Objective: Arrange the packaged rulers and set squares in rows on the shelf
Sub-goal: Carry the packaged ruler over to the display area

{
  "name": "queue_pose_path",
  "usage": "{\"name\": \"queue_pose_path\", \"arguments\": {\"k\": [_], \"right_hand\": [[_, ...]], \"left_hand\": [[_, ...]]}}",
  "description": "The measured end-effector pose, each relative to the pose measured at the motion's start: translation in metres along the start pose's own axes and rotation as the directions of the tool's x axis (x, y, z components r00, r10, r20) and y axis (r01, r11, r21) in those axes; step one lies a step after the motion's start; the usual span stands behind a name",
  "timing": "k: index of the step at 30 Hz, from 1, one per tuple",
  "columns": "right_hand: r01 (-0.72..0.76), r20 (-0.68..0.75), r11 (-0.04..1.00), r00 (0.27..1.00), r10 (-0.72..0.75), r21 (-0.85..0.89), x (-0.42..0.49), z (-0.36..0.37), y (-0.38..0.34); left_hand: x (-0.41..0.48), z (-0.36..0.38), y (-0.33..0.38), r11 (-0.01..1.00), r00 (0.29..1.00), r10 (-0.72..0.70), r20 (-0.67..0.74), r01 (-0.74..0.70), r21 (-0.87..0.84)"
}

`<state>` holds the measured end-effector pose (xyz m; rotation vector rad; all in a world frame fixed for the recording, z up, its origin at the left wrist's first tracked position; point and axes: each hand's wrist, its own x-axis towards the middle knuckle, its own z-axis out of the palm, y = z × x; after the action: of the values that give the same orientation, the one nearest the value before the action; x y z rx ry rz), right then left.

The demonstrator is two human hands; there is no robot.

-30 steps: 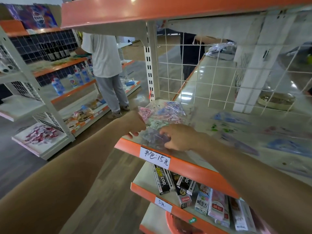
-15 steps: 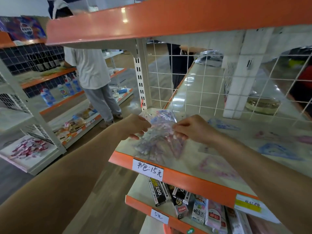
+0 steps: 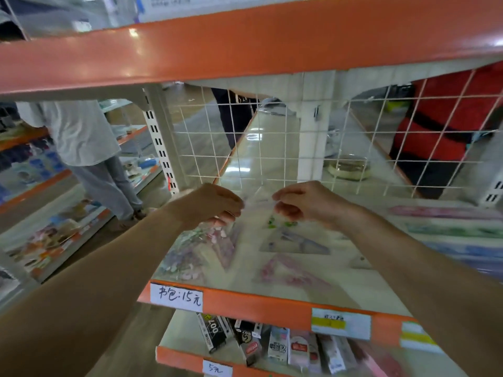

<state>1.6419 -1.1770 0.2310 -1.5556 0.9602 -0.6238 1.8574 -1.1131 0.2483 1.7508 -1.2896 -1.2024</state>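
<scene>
Here, at the front edge, a handwritten white paper price label (image 3: 176,296) sits on the orange lip of the cream metal shelf (image 3: 258,300). Just behind it, at the left, lies a loose pile of clear-packaged pastel set squares (image 3: 187,254). To its right, a pink triangular set square (image 3: 288,272) and a purple one (image 3: 295,242) lie flat and apart. 3 long packaged rulers (image 3: 451,229), pink, green and blue, lie side by side at the far right.

Above the back half of the shelf, the 2 hands face each other. The left hand (image 3: 215,204) and the right hand (image 3: 310,202) each pinch the top edge of 1 clear plastic packet (image 3: 258,205) with curled fingers and thumb, so it hangs between them. It is too blurred to tell what it contains.

Behind stands a white wire grid panel (image 3: 245,148). Beyond it are a person in a white shirt (image 3: 81,137) and another in red (image 3: 446,123).
</scene>
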Motion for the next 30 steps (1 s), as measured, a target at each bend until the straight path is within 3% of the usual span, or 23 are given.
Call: {"name": "queue_pose_path", "arguments": {"k": [7, 10, 24, 30], "right_hand": [[-0.002, -0.117, 0.996, 0.993, -0.008, -0.088, -0.019, -0.035, 0.001], [-0.026, -0.163, 0.993, 0.987, 0.008, -0.111, -0.023, -0.048, 0.007], [-0.058, -0.288, 0.997, 0.957, 0.040, -0.053, -0.044, -0.109, 0.023], [-0.087, -0.394, 0.984, 0.919, 0.019, -0.155, -0.063, -0.146, 0.026]], "left_hand": [[0.017, 0.036, 0.021, 0.997, 0.999, -0.009, -0.044, 0.006, -0.074], [0.023, 0.046, 0.024, 1.000, 0.997, -0.017, -0.075, 0.017, 0.001], [0.045, 0.095, 0.057, 0.998, 0.998, 0.055, 0.039, -0.053, -0.038], [0.052, 0.139, 0.075, 0.971, 0.984, 0.175, 0.013, -0.175, 0.163]]}}
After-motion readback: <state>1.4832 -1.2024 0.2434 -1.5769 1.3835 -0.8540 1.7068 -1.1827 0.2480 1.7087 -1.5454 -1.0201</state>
